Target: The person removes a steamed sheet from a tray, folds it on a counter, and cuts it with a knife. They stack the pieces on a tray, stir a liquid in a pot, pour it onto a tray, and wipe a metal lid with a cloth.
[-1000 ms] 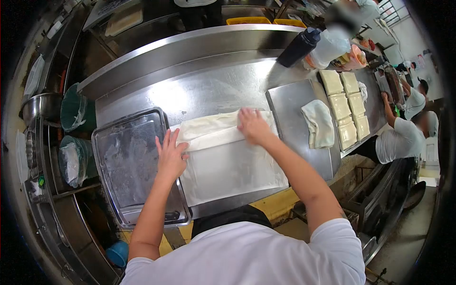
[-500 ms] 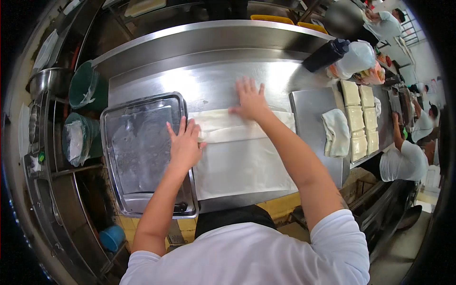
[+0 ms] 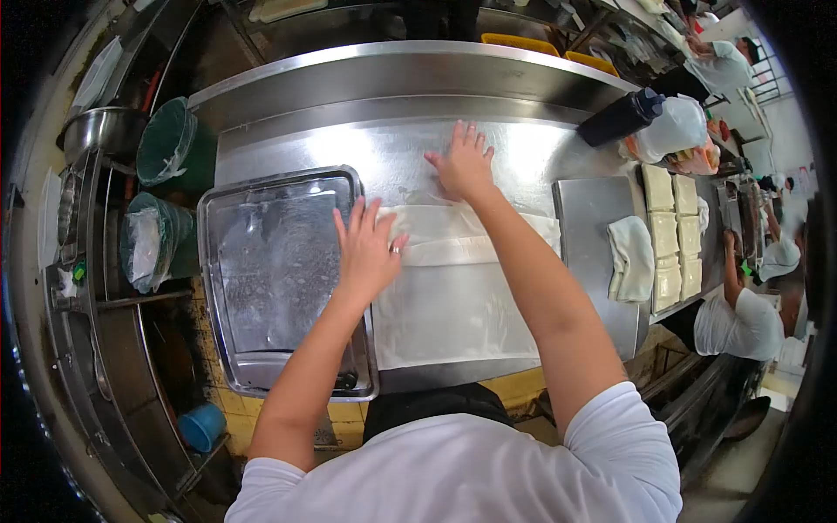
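On the steel table point(image 3: 279, 148) lies a thin white sheet point(image 3: 453, 305), with a folded band along its far side. My left hand point(image 3: 368, 248), fingers spread, is at the sheet's left edge, beside the right rim of a metal tray point(image 3: 283, 270). Beyond the sheet's far edge, my right hand point(image 3: 465, 166) has its fingers apart over the bare steel. Neither hand holds anything. Whether the right palm presses on the steel cannot be told.
Right of the sheet are a steel board point(image 3: 593, 235), a folded white cloth point(image 3: 630, 259) and a tray of several pale blocks point(image 3: 664, 235). A black bottle point(image 3: 619, 118) lies at the back right. Green bins point(image 3: 166, 144) stand left; a co-worker point(image 3: 741, 322) is at right.
My right hand has moved a little farther toward the back of the table. My left hand stays near the sheet's left edge. The whole view has shifted slightly.
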`<action>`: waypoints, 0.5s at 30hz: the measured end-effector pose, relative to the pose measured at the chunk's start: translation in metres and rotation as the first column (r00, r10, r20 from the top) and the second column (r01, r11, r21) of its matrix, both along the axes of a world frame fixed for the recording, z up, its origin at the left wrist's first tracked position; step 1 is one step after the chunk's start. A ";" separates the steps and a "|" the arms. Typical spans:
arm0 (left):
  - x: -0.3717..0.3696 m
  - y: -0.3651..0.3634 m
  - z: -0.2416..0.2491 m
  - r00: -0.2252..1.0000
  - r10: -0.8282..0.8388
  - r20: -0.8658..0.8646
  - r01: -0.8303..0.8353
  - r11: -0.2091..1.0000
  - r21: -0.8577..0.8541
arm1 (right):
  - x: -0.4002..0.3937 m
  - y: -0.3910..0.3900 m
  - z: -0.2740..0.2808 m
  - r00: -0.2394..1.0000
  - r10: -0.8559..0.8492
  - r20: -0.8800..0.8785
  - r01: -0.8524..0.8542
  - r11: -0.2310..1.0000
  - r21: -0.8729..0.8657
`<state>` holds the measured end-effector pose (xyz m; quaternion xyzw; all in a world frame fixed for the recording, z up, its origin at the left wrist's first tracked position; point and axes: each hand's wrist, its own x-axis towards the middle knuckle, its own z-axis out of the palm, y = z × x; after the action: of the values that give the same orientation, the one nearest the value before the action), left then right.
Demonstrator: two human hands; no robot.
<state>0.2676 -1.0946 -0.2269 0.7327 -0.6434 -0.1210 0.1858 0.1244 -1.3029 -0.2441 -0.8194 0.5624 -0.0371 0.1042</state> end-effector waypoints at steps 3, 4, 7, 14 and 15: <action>0.001 -0.032 0.007 0.999 0.014 0.051 -0.015 1.000 0.005 | -0.025 0.006 0.007 0.982 -0.030 0.187 0.022 0.999 0.046; 0.002 -0.045 0.004 0.994 0.026 0.106 -0.029 0.999 0.026 | -0.038 0.012 0.010 0.971 -0.024 0.238 0.010 0.998 0.056; 0.004 -0.086 -0.008 0.968 0.080 0.239 -0.101 0.992 0.077 | -0.086 0.040 0.020 0.975 -0.048 0.219 0.046 0.999 0.015; -0.048 -0.114 0.005 0.962 -0.228 0.150 0.211 0.970 0.118 | -0.160 0.078 0.027 0.962 -0.142 0.233 0.143 0.990 0.013; -0.059 -0.121 -0.001 0.962 -0.216 0.166 0.202 0.975 0.095 | -0.163 0.083 0.029 0.953 -0.144 0.265 0.142 0.989 0.026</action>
<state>0.2088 -1.2156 -0.2276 0.6752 -0.7258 -0.0997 0.0862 -0.0388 -1.2202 -0.2153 -0.7637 0.6014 -0.1523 0.1787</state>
